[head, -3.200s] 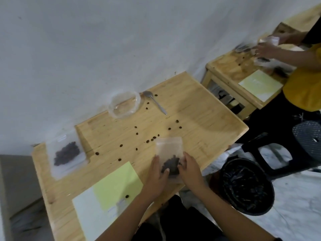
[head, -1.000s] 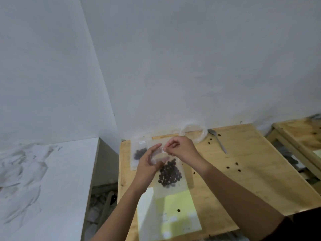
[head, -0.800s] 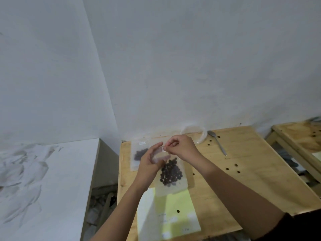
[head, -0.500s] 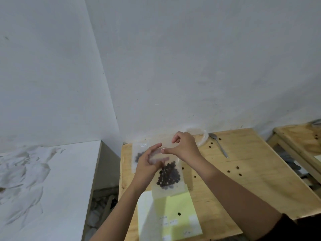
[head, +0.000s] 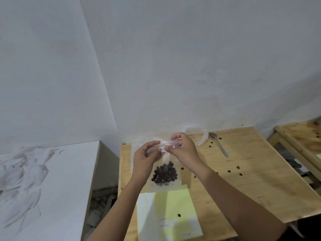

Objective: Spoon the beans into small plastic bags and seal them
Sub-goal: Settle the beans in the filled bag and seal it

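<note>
I hold a small clear plastic bag (head: 164,184) upright above the wooden table (head: 251,185); dark beans (head: 164,173) sit in its lower half. My left hand (head: 145,160) pinches the bag's top strip at its left end, and my right hand (head: 185,150) pinches the same strip further right. Behind my left hand lies another clear bag (head: 134,153), mostly hidden. A metal spoon (head: 218,143) rests at the table's back, beside a clear plastic bowl (head: 199,136). Several loose beans (head: 233,169) are scattered over the tabletop.
A yellow and white paper sheet (head: 169,213) lies at the table's near edge with one bean on it. A white marbled counter (head: 43,185) stands to the left across a gap. A second wooden table (head: 302,138) is at the right. The white wall is close behind.
The bag was lifted from the table's near edge and held up. Over the last second my right hand's fingers shifted along the top strip; my left hand kept its pinch.
</note>
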`<state>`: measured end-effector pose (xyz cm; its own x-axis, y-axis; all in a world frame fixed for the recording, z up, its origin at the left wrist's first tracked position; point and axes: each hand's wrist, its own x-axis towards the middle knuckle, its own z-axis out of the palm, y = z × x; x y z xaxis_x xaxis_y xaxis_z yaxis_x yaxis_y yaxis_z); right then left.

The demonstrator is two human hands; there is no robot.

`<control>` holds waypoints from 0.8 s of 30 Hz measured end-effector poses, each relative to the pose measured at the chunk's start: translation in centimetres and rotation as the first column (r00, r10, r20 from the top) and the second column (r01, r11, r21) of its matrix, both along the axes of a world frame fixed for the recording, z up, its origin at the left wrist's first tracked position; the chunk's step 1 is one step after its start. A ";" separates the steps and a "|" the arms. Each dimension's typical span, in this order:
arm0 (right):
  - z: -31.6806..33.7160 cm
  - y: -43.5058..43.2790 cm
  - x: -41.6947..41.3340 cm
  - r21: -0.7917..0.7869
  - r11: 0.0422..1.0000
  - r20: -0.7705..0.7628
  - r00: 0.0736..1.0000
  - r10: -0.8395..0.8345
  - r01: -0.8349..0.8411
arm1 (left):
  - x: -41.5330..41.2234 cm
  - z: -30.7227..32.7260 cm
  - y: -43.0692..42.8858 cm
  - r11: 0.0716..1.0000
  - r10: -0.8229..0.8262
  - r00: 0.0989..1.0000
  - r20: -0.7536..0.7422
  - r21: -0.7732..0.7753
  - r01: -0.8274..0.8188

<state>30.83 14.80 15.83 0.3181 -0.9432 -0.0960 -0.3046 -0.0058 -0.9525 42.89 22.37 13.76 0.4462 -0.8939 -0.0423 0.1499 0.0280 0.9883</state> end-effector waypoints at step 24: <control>-5.2 -3.5 3.5 0.048 0.998 -0.046 0.998 0.034 -0.032 | 5.1 -5.2 -3.5 0.987 0.044 0.974 0.223 0.143 -0.078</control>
<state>34.35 11.32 10.67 0.3432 -0.9263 -0.1556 -0.3495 0.0278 -0.9365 47.95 18.85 8.53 0.5130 -0.8556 -0.0693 -0.0671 -0.1204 0.9905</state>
